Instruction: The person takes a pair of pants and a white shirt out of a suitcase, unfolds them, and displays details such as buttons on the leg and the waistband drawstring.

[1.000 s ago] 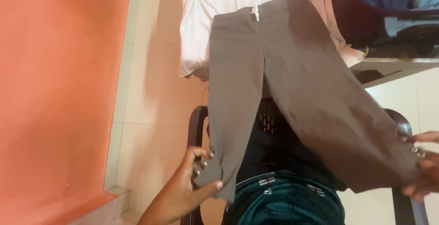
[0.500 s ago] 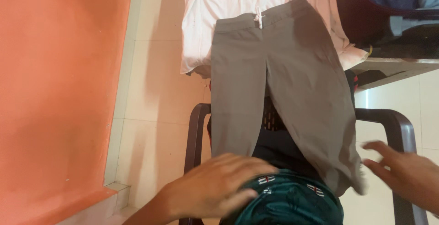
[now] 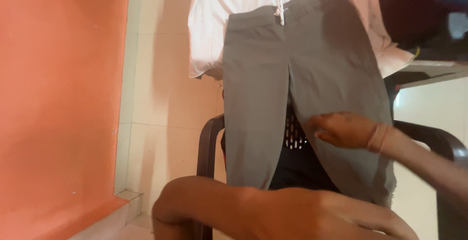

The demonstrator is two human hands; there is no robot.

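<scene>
Grey trousers [image 3: 292, 74] with a white drawstring lie spread over the back of a dark plastic chair [image 3: 207, 145], both legs hanging toward me. My right hand [image 3: 341, 129] rests flat on the right trouser leg, fingers stretched out and pointing left, a band on its wrist. Across the bottom of the view lies my left forearm, with my left hand [image 3: 375, 220] low at the right, near the hem of that same leg. Its fingers run out of view, so its grip is unclear. The arm hides whatever lies on the chair seat.
A white cloth [image 3: 209, 25] and a pale pink one [image 3: 370, 11] lie under the trousers' waist. Dark clothes [image 3: 414, 20] are piled at the top right above a grey ledge [image 3: 429, 70]. An orange wall [image 3: 58, 98] fills the left, with cream tiles [image 3: 161, 98] beside it.
Both hands have let go of the trouser hems. My right hand moved up onto the right leg, and my left arm swung across the foreground, covering the green checked cloth.
</scene>
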